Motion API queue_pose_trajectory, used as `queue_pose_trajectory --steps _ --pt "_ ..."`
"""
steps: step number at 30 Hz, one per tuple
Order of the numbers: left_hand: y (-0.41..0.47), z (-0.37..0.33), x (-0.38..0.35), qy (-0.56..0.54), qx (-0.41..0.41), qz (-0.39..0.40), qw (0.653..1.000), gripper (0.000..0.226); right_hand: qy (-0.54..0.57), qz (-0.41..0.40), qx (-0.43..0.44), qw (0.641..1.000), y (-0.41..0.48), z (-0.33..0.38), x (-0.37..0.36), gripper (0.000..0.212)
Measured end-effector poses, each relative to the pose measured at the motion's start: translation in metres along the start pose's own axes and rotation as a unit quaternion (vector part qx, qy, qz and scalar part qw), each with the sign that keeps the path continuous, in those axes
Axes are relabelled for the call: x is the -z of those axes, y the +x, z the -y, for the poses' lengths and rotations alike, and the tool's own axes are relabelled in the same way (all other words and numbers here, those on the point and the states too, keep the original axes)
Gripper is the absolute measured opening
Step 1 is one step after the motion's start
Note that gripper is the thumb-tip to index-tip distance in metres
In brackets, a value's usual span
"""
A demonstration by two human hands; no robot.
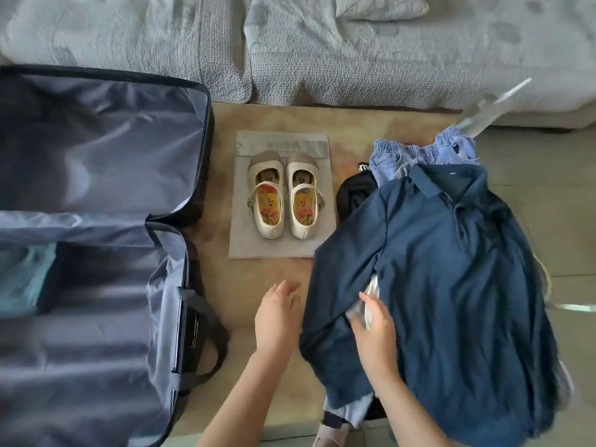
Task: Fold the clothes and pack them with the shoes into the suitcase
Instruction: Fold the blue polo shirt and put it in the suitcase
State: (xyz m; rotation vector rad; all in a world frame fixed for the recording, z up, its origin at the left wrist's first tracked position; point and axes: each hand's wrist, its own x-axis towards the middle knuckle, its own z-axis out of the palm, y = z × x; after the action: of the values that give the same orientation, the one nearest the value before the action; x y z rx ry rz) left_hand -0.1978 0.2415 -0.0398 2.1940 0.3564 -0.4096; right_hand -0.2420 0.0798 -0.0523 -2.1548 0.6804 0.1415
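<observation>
**Tan mat [258,275] below a grey quilted cover [322,59]**

On the mat, one open suitcase [96,140] is laid at the left. Two cream shoes [266,204] are set side by side on a grey sheet [280,250] in the middle. At the right three garments are piled: a navy shirt [451,285] on top, with a pale blue garment [419,150] and a black garment [351,191] beneath. The right hand [374,327] is rested on the shirt's left sleeve, with a pale shiny item [371,291] pinched in its fingers. The left hand [277,314] is held just left of the shirt, fingers relaxed and holding nothing.
</observation>
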Motion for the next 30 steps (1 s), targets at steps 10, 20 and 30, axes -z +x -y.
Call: queue_pose_trajectory --steps 10,20,30 --pt "-0.002 0.022 -0.095 0.139 0.022 0.091 0.986 0.058 -0.183 -0.011 -0.052 0.982 0.028 -0.084 0.036 0.061" --pt "-0.003 0.025 -0.096 0.136 0.034 0.012 0.99 0.027 -0.184 -0.111 0.008 0.977 0.029 -0.095 0.028 0.009" --pt "-0.024 0.044 -0.04 0.159 0.033 -0.09 0.983 0.022 -0.159 -0.057 0.148 0.974 -0.039 -0.078 -0.012 0.021"
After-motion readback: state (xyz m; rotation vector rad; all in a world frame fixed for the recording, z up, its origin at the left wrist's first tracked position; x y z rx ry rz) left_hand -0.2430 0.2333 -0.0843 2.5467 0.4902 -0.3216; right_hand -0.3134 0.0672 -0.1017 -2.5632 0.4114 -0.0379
